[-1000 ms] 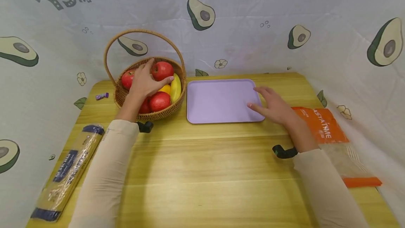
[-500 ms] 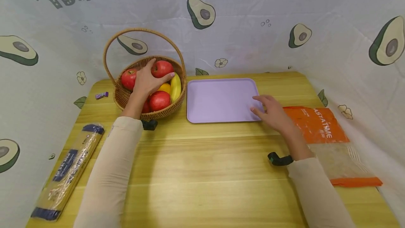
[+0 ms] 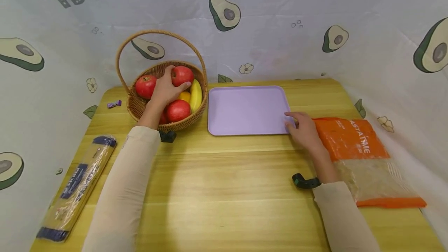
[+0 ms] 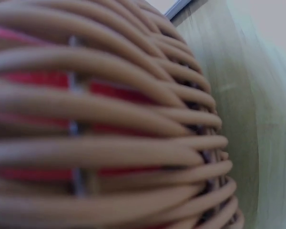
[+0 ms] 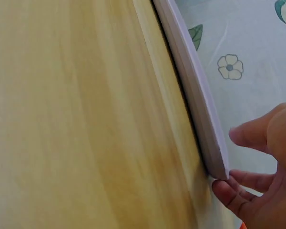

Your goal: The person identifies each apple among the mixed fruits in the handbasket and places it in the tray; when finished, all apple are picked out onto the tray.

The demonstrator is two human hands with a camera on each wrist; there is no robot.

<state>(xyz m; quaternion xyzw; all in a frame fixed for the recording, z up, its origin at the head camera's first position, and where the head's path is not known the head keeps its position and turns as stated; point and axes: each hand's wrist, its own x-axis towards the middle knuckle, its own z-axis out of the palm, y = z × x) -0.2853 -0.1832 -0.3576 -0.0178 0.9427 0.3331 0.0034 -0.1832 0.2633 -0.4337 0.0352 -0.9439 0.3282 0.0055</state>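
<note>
In the head view, my left hand [image 3: 166, 88] reaches into a wicker basket [image 3: 182, 123]. Its thumb and fingers lie around the left and near sides of a red apple [image 3: 183, 75]; the palm side is hidden. More red apples [image 3: 145, 85], an orange fruit [image 3: 184, 96] and a banana [image 3: 196, 95] sit around it. Only the basket's weave [image 4: 86, 157], with red behind it, fills most of the left wrist view. At the right end of a lilac tray [image 3: 246, 110], my right hand [image 3: 304, 129] touches the near corner, its thumb and fingers apart in the right wrist view.
On the left lies a long clear-and-blue packet [image 3: 78, 186], with a small purple wrapped sweet [image 3: 114, 104] behind it. An orange bag [image 3: 353, 139] lies beside my right forearm. The basket's tall handle [image 3: 159, 31] arches over the fruit. A patterned curtain [image 3: 266, 38] hangs behind the wooden table [image 3: 224, 189].
My left thumb and fingers have drawn closer around the red apple. The right hand has come down and nearer to the tray's near right corner. The tray and basket have stayed put.
</note>
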